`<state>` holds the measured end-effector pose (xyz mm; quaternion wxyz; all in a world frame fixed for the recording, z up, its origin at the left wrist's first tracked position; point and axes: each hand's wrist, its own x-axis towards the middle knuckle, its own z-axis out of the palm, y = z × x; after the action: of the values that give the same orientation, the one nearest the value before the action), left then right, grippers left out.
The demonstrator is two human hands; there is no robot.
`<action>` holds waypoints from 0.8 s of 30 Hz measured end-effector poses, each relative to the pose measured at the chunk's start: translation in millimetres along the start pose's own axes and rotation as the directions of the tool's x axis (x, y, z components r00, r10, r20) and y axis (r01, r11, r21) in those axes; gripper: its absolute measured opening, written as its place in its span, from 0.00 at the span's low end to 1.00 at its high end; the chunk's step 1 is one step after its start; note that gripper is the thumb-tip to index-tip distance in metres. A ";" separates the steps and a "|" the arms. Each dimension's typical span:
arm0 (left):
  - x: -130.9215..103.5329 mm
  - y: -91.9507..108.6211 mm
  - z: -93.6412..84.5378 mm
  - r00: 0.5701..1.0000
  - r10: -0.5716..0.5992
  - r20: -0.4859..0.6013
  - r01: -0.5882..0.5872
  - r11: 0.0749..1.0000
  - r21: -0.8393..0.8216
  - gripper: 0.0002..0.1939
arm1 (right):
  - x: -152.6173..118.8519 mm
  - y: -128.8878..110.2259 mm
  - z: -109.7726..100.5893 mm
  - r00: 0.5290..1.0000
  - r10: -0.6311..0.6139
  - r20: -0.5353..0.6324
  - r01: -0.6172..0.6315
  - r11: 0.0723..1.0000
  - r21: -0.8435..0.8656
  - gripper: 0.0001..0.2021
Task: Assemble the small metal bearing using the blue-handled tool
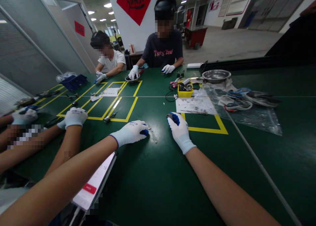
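Observation:
My left hand [132, 132], in a white glove with blue fingertips, rests low over the green table with its fingers curled together. Whatever its fingertips may pinch is hidden. Just right of them lie several small metal nuts [151, 130], one [156, 142] a little nearer to me. My right hand [180, 130], gloved the same way, is closed around a short dark metal cylinder [169, 116] whose round end faces up. A yellow tape frame [207, 130] on the table begins right beside that hand.
Behind my right hand are a paper sheet [195, 104] with small parts, a yellow bin [185, 93], a steel bowl [216, 75] and a plastic bag [266, 119]. A tablet [95, 183] sits under my left forearm. Co-workers' gloved hands [76, 116] are at left and across the table.

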<state>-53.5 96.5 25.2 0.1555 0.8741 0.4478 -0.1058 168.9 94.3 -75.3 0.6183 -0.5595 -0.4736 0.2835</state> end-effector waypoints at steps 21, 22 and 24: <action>50.5 38.9 3.7 0.800 -0.324 -0.505 -0.182 0.671 -0.719 0.07 | -5.7 -3.6 -3.1 0.995 0.013 0.095 -0.024 0.994 0.108 0.19; 51.2 40.3 10.9 0.781 -0.346 -0.521 -0.201 0.649 -0.733 0.07 | -7.0 -4.6 -4.5 0.994 0.004 0.110 -0.016 0.994 0.107 0.18; 49.6 43.5 24.9 0.758 -0.370 -0.537 -0.230 0.618 -0.752 0.06 | -10.9 -6.6 -8.6 0.989 -0.020 0.146 0.007 0.996 0.090 0.18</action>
<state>9.4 100.6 -6.4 0.3506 0.6759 0.5084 0.4021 171.2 79.7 -71.3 0.6081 -0.5058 -0.5084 0.3406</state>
